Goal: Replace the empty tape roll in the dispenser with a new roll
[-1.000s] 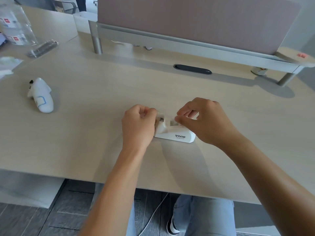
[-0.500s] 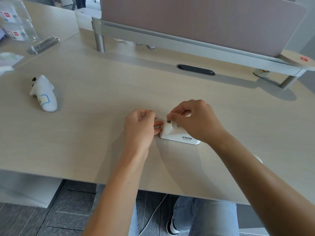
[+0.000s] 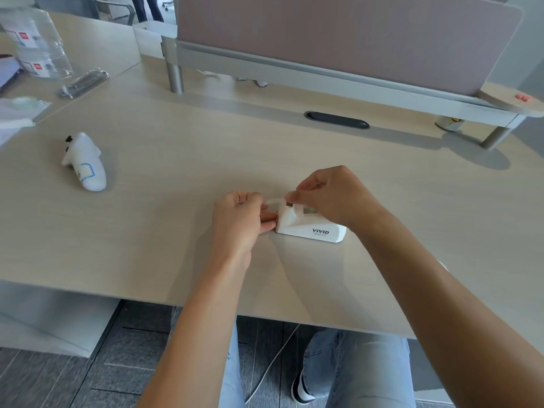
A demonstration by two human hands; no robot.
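With the left hand (image 3: 240,220) pinching the dispenser (image 3: 309,226) nose, the right hand (image 3: 329,198) gripping the tape (image 3: 275,200) needed a slow, level pull.

An office: a pale desk (image 3: 176,231) with cable grommet (image 3: 337,120) and fabric divider screen (image 3: 338,33).

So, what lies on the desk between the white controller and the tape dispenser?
Only the left hand, beside the tape dispenser; toward the white controller the desk is bare, in the head view.
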